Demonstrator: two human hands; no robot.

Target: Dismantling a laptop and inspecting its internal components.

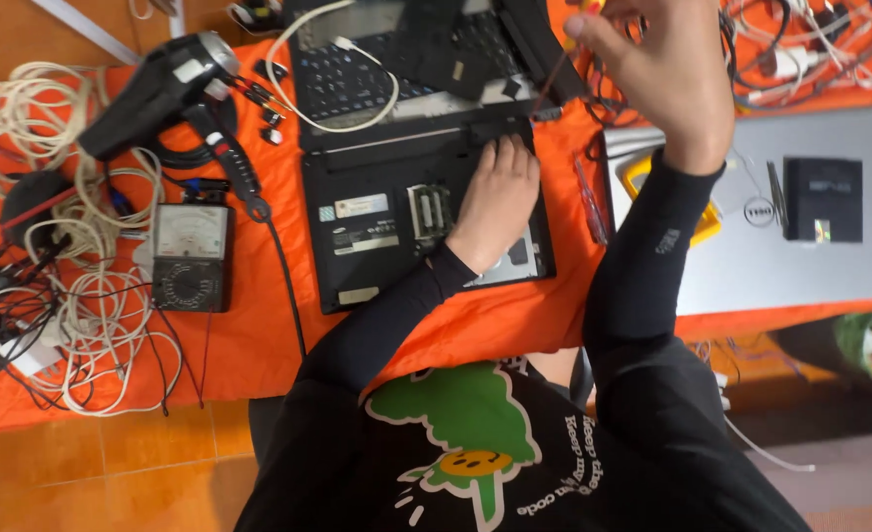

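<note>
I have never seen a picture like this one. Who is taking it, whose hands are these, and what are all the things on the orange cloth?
The one picture comes from a camera worn on a person's head, looking down, so both hands are that person's own. The left hand lies flat on a black laptop turned bottom side up on the orange cloth. The right hand is raised, and its fingers pinch a thin tool; what kind of tool it is I cannot tell. To the left are a black hair dryer, a meter with a dial and white cables. To the right lies a closed silver laptop.
</note>
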